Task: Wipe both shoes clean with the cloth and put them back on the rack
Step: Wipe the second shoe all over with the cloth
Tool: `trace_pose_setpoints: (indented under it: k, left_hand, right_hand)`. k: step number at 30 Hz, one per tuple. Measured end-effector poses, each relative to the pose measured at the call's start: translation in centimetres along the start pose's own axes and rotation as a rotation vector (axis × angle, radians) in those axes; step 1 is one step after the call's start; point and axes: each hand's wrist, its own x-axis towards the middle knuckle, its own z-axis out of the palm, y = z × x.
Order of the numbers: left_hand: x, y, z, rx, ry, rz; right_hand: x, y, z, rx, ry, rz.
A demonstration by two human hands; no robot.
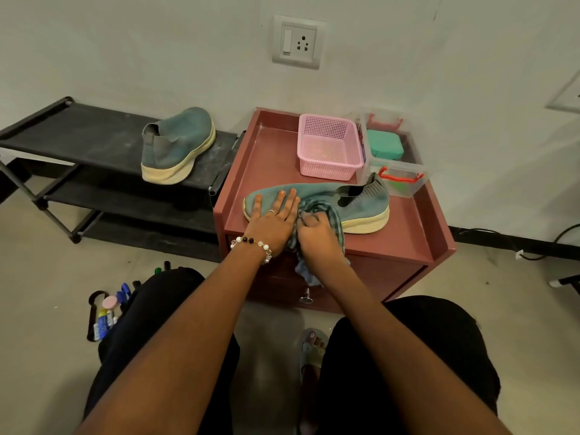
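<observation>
1. Shoe point(317, 202) being wiped lies on its sole across the front of the cabinet point(398, 243), toe to the person's left and heel to the right, side-on so its near flank faces the cloth.
2. Left hand point(276, 219) lies flat on the toe with fingers straight and spread, gripping nothing; it probably pins the shoe down so rubbing does not slide it.
3. Right hand point(317, 230) is curled round the bunched cloth point(317, 208) and presses it against the shoe's middle, just beside the left hand. A loose end of the cloth hangs over the cabinet's front edge.
4. Second shoe point(177, 146) sits on the rack point(78, 133), on the top shelf, heel toward the camera, well apart from the hands. Whether it has been wiped I cannot tell.
5. Raised lips run along the cabinet's top at the sides and back, which should stop a pushed shoe from going over those edges. A basket point(329, 146) and a box point(395, 158) stand behind the shoe.
6. Rack stands just left of the cabinet, against the wall point(157, 42), so returning the shoe looks like a short reach.
7. A socket point(298, 40) is on the wall above. The floor point(40, 293) holds pens point(125, 291) near the person's left knee.
</observation>
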Motion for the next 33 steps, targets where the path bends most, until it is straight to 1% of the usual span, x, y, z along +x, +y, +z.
trace_pose_setpoints:
  k: [1, 2, 4, 6, 8, 9, 11, 12, 13, 14, 15, 17, 18, 20, 22, 23, 24, 28, 29, 30, 31, 33]
  left_hand:
    - [0.0, -0.1, 0.0, -0.004, 0.005, 0.0]
    - [0.0, -0.2, 0.0, -0.009, 0.0, 0.004]
    - [0.2, -0.3, 0.2, -0.04, -0.036, 0.012]
    - [0.5, -0.4, 0.4, -0.058, -0.052, 0.01]
    - [0.6, -0.4, 0.5, -0.06, -0.049, 0.01]
    - [0.7, -0.4, 0.5, -0.061, -0.045, 0.012]
    - [0.7, -0.4, 0.5, -0.055, -0.045, 0.006]
    - [0.7, -0.3, 0.5, -0.049, -0.049, 0.005]
    - [0.7, -0.3, 0.3, -0.045, -0.052, 0.005]
    - [0.6, -0.2, 0.2, -0.044, -0.058, 0.006]
    - [0.5, -0.2, 0.2, -0.04, -0.054, 0.007]
    - [0.3, -0.2, 0.1, -0.014, -0.018, 0.014]
    - [0.2, -0.2, 0.0, -0.007, -0.007, 0.017]
    - [0.1, -0.3, -0.2, -0.002, -0.023, 0.022]
    - [0.3, -0.5, -0.3, -0.008, -0.069, 0.024]
    - [0.5, -0.6, -0.4, -0.011, -0.09, 0.03]
    - [0.7, -0.7, -0.5, -0.006, -0.107, 0.036]
    - [0.9, -0.3, -0.9, 0.017, -0.135, -0.017]
    - [0.8, 0.0, -0.9, 0.013, -0.133, -0.039]
    - [0.8, 0.3, -1.0, 0.001, -0.12, -0.052]
    - [0.7, 0.6, -1.0, -0.018, -0.095, -0.049]
    - [0.6, 1.4, -1.2, -0.047, -0.039, 0.013]
  right_hand:
    - [0.1, 0.4, 0.1, 0.014, 0.044, -0.005]
    - [0.2, 1.1, 0.3, 0.004, 0.054, -0.003]
    - [0.2, 3.1, -0.9, 0.064, 0.051, 0.037]
    - [0.5, 5.9, -2.2, -0.084, 0.053, 0.02]
    - [0.4, 7.8, -3.2, -0.074, 0.04, 0.017]
    - [0.4, 8.3, -2.9, -0.033, 0.061, 0.028]
    - [0.3, 8.1, -2.2, -0.012, 0.132, 0.067]
    - [0.4, 7.8, -1.7, 0.059, 0.16, 0.137]
    - [0.4, 7.2, -1.3, 0.08, 0.166, 0.178]
    - [0.4, 6.2, -1.3, 0.062, 0.166, 0.177]
    - [0.2, 4.8, -1.6, 0.009, 0.172, 0.11]
    - [0.2, 2.5, -1.6, 0.11, 0.202, -0.115]
    - [0.1, 2.0, -1.5, 0.184, 0.174, -0.167]
    - [-0.2, 2.0, -2.7, 0.362, 0.088, -0.056]
    - [-0.7, 3.5, -4.6, 0.637, 0.017, 0.12]
    - [-1.2, 4.1, -6.0, 0.734, 0.045, 0.188]
    - [-1.5, 5.0, -7.2, 0.794, 0.14, 0.251]
    - [-3.4, 7.1, -9.4, 0.734, 0.671, 0.541]
    - [-3.5, 7.5, -9.4, 0.678, 0.752, 0.582]
    - [-3.1, 7.9, -9.0, 0.586, 0.757, 0.605]
    - [-2.5, 8.2, -8.3, 0.442, 0.662, 0.609]
    - [-1.7, 7.7, -6.2, 0.135, 0.287, 0.582]
